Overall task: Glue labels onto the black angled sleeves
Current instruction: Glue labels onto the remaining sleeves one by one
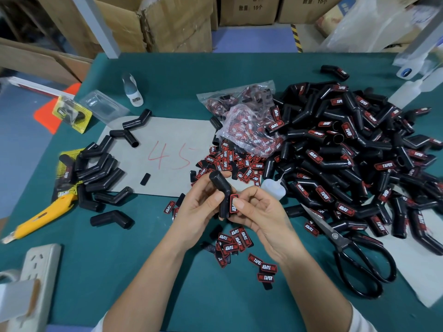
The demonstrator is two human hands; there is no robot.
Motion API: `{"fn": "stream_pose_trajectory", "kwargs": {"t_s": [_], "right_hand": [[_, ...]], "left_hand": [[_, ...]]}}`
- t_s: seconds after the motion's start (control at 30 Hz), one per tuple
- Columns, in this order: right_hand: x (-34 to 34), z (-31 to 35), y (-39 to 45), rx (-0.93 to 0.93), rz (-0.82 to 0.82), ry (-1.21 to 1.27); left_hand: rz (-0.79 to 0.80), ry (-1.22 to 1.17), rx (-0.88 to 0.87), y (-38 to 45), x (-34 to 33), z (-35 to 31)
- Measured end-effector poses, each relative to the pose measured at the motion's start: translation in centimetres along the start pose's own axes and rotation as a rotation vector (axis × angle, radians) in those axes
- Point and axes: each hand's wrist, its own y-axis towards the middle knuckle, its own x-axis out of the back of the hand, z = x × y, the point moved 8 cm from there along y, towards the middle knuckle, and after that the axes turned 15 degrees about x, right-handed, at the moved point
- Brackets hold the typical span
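Note:
My left hand (199, 207) grips a black angled sleeve (220, 188) held upright above the green table. My right hand (261, 212) pinches the lower part of the same sleeve, its thumb pressing a red-and-black label (233, 202) against the sleeve's side. Loose labels (236, 240) lie on the table under my hands, and more spill from a plastic bag (249, 130). Several unlabelled sleeves (100, 168) lie at the left. A big heap of labelled sleeves (347, 149) fills the right. A small glue bottle (273, 188) lies just right of my hands.
Black scissors (354, 250) lie at the right front. A yellow utility knife (40, 219) and a white power strip (38, 271) sit at the left front. A grey card (167, 140) marked 45 covers the table's middle. Cardboard boxes (167, 22) stand behind the table.

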Motion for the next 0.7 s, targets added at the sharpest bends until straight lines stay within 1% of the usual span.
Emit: {"fn": "stream_pose_trajectory", "kwargs": {"t_s": [0.2,0.7], "right_hand": [[-0.27,-0.09,-0.04,-0.015,0.027,-0.026],[0.03,-0.15,0.03,-0.008,0.005,-0.061]], "left_hand": [[-0.002,-0.011,0.006,0.0,0.06,0.06],[0.001,0.018,0.002,0.23,0.21,0.34]]}}
